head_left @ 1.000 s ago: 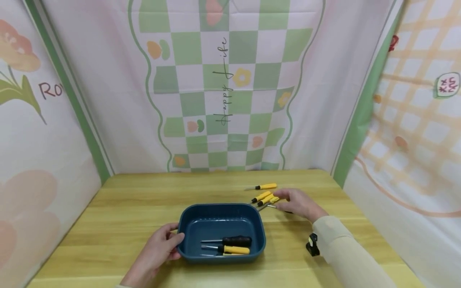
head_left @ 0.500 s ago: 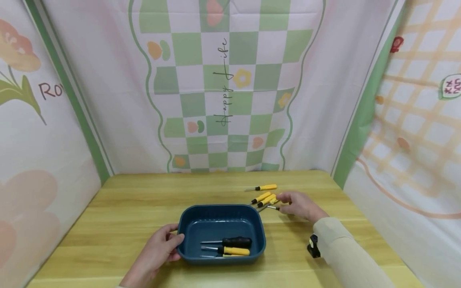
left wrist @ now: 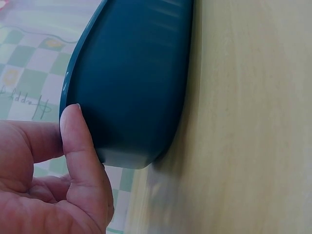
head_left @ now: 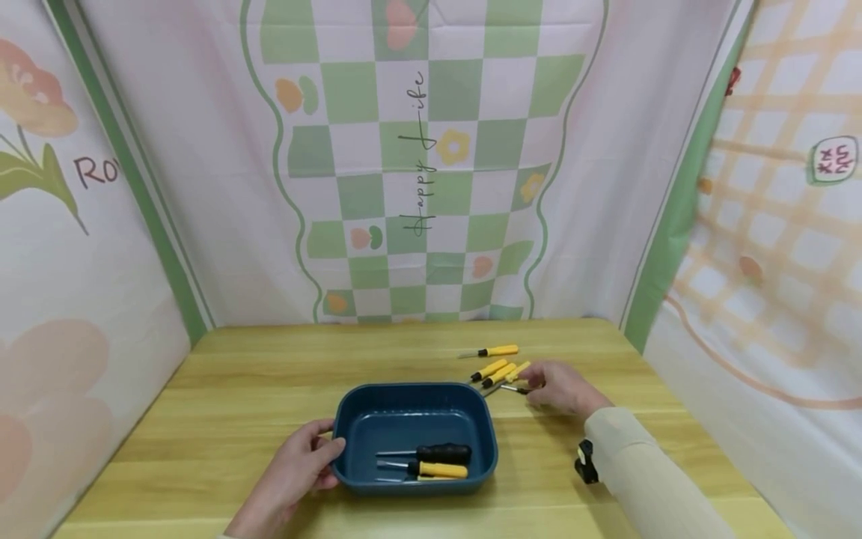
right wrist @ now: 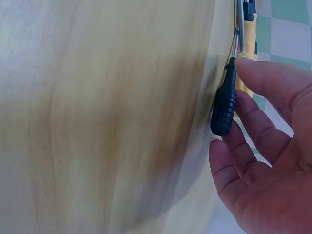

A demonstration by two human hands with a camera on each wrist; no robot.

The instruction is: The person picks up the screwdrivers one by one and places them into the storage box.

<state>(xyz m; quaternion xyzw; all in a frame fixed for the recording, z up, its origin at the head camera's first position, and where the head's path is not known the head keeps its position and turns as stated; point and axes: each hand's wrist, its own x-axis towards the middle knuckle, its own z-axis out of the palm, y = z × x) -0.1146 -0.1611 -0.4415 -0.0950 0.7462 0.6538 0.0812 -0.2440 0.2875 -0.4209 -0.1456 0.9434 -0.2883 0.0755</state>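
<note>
At the near middle of the table stands a dark blue plastic box (head_left: 415, 490); my left hand (head_left: 299, 460) pinches its left rim between thumb and fingers, as the left wrist view also shows. Inside the box lie a black-handled screwdriver (head_left: 443, 453), a yellow-handled screwdriver (head_left: 441, 470) and part of another along the front wall. My right hand (head_left: 559, 388) is low over the tabletop, its relaxed fingers around a black-handled screwdriver (right wrist: 224, 109). Thumb and fingertips are at its handle, with no firm grip visible. Beside that hand lie several yellow-handled screwdrivers (head_left: 499, 375).
One more yellow-handled screwdriver (head_left: 498, 350) lies apart, farther back on the wooden table (head_left: 269, 367). Patterned cloth (head_left: 451, 187) hangs behind the table and along both sides. A small black object (head_left: 586, 461) sits at the right sleeve.
My right hand has lowered slightly around the black-handled screwdriver on the table. The left hand and the box have stayed in place.
</note>
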